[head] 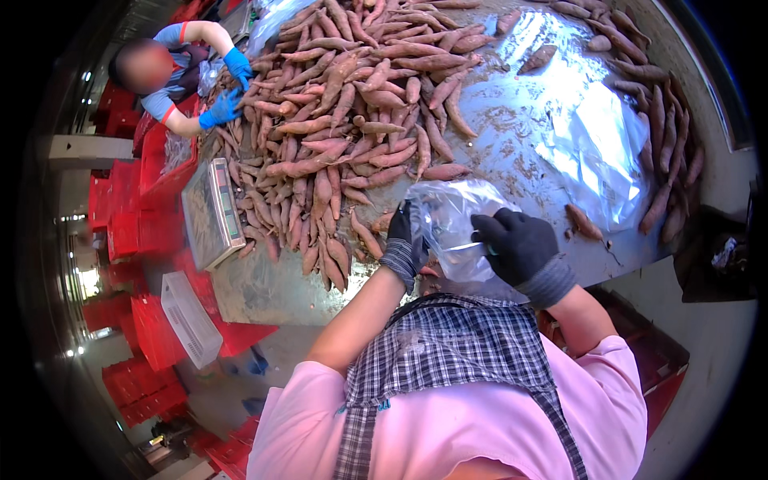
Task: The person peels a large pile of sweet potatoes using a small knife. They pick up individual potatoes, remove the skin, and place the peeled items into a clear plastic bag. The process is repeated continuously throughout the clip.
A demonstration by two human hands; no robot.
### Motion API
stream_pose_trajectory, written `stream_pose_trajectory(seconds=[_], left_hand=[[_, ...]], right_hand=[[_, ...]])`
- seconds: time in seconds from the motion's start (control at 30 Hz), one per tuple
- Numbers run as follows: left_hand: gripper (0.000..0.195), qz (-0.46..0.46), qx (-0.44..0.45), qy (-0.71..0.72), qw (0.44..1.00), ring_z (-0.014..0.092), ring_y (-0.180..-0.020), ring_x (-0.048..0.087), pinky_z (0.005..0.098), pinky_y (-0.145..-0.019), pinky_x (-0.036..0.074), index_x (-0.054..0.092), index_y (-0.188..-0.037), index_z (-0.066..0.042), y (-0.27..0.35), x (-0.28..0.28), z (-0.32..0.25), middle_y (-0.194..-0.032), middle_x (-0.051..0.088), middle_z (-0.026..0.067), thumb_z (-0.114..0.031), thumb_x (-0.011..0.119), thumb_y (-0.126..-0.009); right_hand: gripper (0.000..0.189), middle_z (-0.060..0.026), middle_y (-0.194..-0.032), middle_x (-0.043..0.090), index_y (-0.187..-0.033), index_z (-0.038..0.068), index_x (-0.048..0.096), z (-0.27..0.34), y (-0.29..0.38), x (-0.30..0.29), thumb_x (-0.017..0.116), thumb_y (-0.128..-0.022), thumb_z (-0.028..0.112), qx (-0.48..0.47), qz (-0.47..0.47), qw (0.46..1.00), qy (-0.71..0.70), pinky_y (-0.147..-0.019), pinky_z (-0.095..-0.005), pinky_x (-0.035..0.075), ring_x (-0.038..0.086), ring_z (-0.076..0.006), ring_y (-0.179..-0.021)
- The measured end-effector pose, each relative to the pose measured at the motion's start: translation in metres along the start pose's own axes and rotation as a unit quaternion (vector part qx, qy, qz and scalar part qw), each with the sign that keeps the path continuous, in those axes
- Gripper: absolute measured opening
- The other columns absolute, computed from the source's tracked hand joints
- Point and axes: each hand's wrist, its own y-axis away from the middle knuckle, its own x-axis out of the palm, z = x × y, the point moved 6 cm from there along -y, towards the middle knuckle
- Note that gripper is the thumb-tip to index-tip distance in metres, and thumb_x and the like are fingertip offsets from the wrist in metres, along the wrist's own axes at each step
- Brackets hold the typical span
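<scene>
A clear plastic bag (456,252) is held low over the near edge of the table, between my two hands. My left hand (405,240), in a dark knit glove with a grey cuff, grips the bag's left side. On the other side my right hand (519,246), gloved the same way, has its fingers closed at the bag's right edge. The bag looks slack, and I see no sweet potato in it. Just past it rises a large heap of reddish sweet potatoes (324,162), some lying close to my left hand.
More clear plastic bags (606,156) lie flat at right beside another row of sweet potatoes (666,132). A digital scale (210,216) stands at the table's left. Beyond it, a co-worker's blue-gloved hands (222,109) touch the heap. Red crates (153,336) and a white crate (191,318) are at left.
</scene>
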Motion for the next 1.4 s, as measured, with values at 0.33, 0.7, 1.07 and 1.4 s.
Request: stream_pose_trajectory(seconds=[0.33,0.7,1.07,1.4], left_hand=[[0.042,-0.122,0.382,-0.468,0.788,0.026,-0.086,0.055,0.0340,-0.079,0.044,0.055,-0.117,-0.009,0.023,-0.051,-0.042,-0.092,0.056,0.0145,-0.005,0.053,-0.076],[0.037,0.044,0.066,-0.136,0.988,0.013,-0.095,0.058,0.0255,-0.085,0.046,0.053,-0.115,0.004,0.046,-0.049,-0.067,-0.107,0.061,0.0091,0.004,0.052,-0.077],[0.066,0.246,-0.019,0.230,0.941,0.016,-0.092,0.060,0.0276,-0.079,0.049,0.029,-0.136,-0.005,0.070,0.010,-0.099,-0.115,0.054,0.0128,-0.011,0.063,-0.080],[0.068,0.127,0.163,0.050,0.977,0.013,-0.104,0.051,0.0246,-0.081,0.046,0.033,-0.132,-0.004,-0.005,0.015,-0.074,-0.123,0.047,0.0088,-0.029,0.067,-0.079]], right_hand=[[0.043,-0.0150,-0.097,0.059,-0.117,0.016,0.051,-0.079,-0.003,0.131,0.062,-0.077,0.029,0.124,0.185,0.974,-0.048,-0.077,-0.0399,0.048,0.059,-0.0319,-0.091],[0.043,-0.0180,-0.106,0.059,-0.119,0.006,0.050,-0.181,-0.226,0.073,0.061,-0.078,0.014,0.072,-0.058,0.996,-0.018,-0.083,-0.0357,0.046,0.058,-0.0331,-0.094],[0.036,-0.0119,-0.091,0.063,-0.105,0.005,0.059,-0.220,-0.249,0.108,0.068,-0.075,0.022,0.136,0.096,0.983,-0.079,-0.073,-0.0328,0.047,0.059,-0.0237,-0.081],[0.041,-0.0046,-0.074,0.061,-0.099,0.000,0.061,-0.104,-0.072,0.092,0.073,-0.072,0.030,0.255,0.066,0.866,-0.426,-0.062,-0.0278,0.045,0.053,-0.0113,-0.066]])
